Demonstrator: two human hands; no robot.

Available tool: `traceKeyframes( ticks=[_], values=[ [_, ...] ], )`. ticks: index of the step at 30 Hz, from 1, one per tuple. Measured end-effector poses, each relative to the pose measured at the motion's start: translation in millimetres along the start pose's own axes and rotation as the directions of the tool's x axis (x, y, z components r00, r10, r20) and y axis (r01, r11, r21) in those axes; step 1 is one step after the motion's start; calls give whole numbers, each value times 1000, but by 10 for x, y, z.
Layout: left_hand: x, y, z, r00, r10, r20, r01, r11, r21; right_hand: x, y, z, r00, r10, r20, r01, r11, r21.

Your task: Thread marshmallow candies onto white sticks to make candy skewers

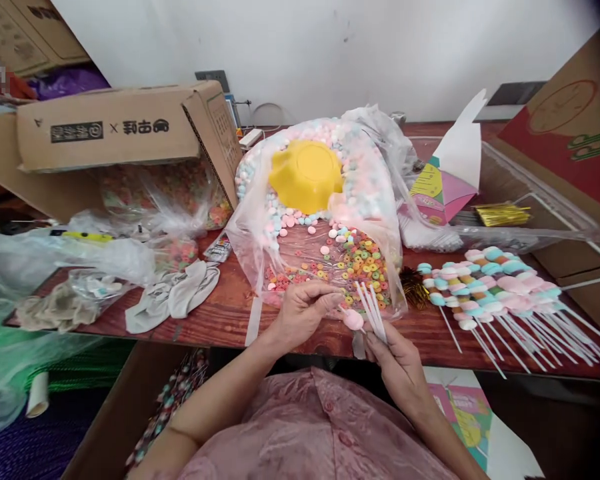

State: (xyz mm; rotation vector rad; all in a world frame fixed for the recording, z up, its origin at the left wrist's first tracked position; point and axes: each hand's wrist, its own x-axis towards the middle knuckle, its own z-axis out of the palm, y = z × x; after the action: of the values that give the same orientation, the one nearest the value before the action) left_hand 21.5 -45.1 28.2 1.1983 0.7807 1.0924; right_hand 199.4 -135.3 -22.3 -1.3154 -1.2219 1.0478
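Note:
My right hand (395,357) is closed around several white sticks (373,312), their upper ends fanned upward. Between my two hands is a pink marshmallow (353,320), threaded on a thin stick that runs toward my right fingers. My left hand (307,313) pinches at the stick's other end, close beside the marshmallow; its fingertips partly hide what they grip. Behind my hands, an open clear plastic bag (305,253) holds colourful ring-shaped cereal (363,263) and pastel marshmallows (365,180). A yellow scalloped bowl (307,175) lies upside down on the marshmallows.
Finished marshmallow skewers (500,287) lie in a pile at right, sticks toward me. Behind them is a clear plastic bin (545,230) with gold twist ties (503,215). At left are an open cardboard box (125,130) and grey cloth gloves (173,297). The table edge is close to my body.

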Motion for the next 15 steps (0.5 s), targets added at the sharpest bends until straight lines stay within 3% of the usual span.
traceKeyframes(
  ticks=[3,6,8,11,15],
  values=[
    [-18,-41,-7,1000,18,-14,-17,999,48,-27,27,29,995,95,7,-95,980,173],
    [-57,-82,-12,1000,1,-18,-1,998,55,-77,57,33,966,200,162,-237,936,259],
    [-52,-96,-9,999,-48,14,47,998,47,-99,78,38,957,218,192,-265,926,268],
    [41,-95,-40,986,-148,79,146,989,23,-103,110,22,984,174,48,-180,949,258],
    [316,-93,-279,990,-140,7,137,978,160,-124,140,-122,960,150,-235,-91,965,246]
  ],
)
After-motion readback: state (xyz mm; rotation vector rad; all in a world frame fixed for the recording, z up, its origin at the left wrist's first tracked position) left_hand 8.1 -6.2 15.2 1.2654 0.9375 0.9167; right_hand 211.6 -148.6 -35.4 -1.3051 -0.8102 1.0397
